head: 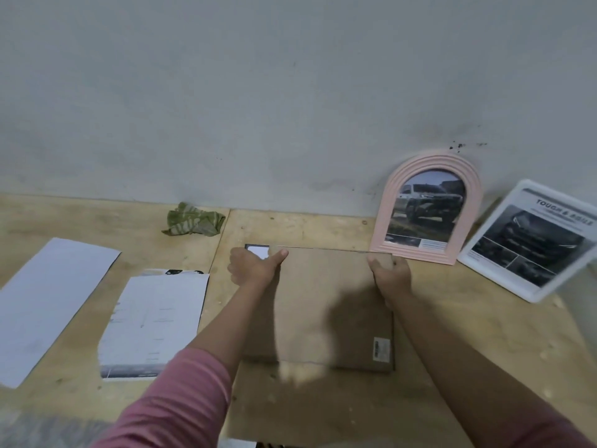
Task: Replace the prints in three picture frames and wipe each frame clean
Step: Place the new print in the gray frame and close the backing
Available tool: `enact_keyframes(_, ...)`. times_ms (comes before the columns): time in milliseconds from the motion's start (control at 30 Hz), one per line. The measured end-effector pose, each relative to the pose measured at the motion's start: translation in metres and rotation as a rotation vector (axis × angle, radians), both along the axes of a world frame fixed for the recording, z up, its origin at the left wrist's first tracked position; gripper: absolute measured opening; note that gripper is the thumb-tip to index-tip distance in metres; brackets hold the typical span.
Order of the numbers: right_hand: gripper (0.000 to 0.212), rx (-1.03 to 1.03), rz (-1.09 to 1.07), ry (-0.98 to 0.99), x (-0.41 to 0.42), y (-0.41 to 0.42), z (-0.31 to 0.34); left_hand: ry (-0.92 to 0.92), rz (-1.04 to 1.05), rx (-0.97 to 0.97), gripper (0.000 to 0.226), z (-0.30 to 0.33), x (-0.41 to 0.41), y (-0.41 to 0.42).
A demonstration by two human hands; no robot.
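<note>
Gripping far corners of backing board [332,305]: left hand [250,266], right hand [392,274] | board lay flat over dark frame [256,250], long axis toward person | hands equally near; green cloth [193,219] beyond-left.

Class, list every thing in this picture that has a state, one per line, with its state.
Backing board: gripped at its far corners.
Left hand: gripping it.
Right hand: gripping it.
Pink arched frame: upright against wall, print inside.
White frame: leaning, print inside.
Green cloth: crumpled.
Loose prints: lying flat.
</note>
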State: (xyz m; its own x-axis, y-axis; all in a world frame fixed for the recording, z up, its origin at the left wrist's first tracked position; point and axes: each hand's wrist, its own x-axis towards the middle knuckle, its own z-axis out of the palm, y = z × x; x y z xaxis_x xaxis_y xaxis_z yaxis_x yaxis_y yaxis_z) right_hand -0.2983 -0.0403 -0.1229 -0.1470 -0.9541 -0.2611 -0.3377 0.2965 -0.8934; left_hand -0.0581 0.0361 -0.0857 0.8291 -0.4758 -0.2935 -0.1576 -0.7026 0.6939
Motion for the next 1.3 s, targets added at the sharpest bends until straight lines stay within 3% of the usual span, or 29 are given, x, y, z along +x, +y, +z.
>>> enact_keyframes(233, 0.054, -0.047, 0.005, 0.035, 0.000, 0.003, -0.009, -0.014, 0.052, -0.018, 0.083, -0.005, -0.007, 0.008)
enact_keyframes(367, 0.038, -0.032, 0.027, 0.040, -0.004, 0.003, -0.013, -0.001, 0.044, -0.015, 0.085, -0.004, -0.009, 0.008)
enact_keyframes(500, 0.050, -0.017, 0.040, 0.039, -0.008, -0.003, -0.012, 0.083, 0.046, 0.000, 0.093, -0.008, -0.005, 0.009)
enact_keyframes(667, 0.048, -0.046, 0.043, 0.000, -0.009, -0.010, -0.015, 0.216, 0.089, -0.067, 0.086, -0.014, 0.002, 0.003)
enact_keyframes(800, 0.061, -0.004, 0.018, -0.024, -0.009, -0.012, -0.019, 0.182, 0.104, -0.084, 0.080, -0.018, 0.001, 0.003)
enact_keyframes(967, 0.059, 0.001, 0.013, -0.062, -0.005, -0.016, -0.022, 0.105, 0.080, -0.052, 0.073, -0.020, 0.002, 0.002)
enact_keyframes(1167, 0.066, 0.020, 0.188, -0.023, -0.006, -0.031, -0.024, 0.038, 0.020, -0.006, 0.085, -0.019, 0.007, 0.004)
enact_keyframes(1300, 0.084, 0.015, 0.226, 0.035, -0.002, -0.029, -0.015, -0.076, -0.098, 0.058, 0.121, -0.015, -0.003, 0.012)
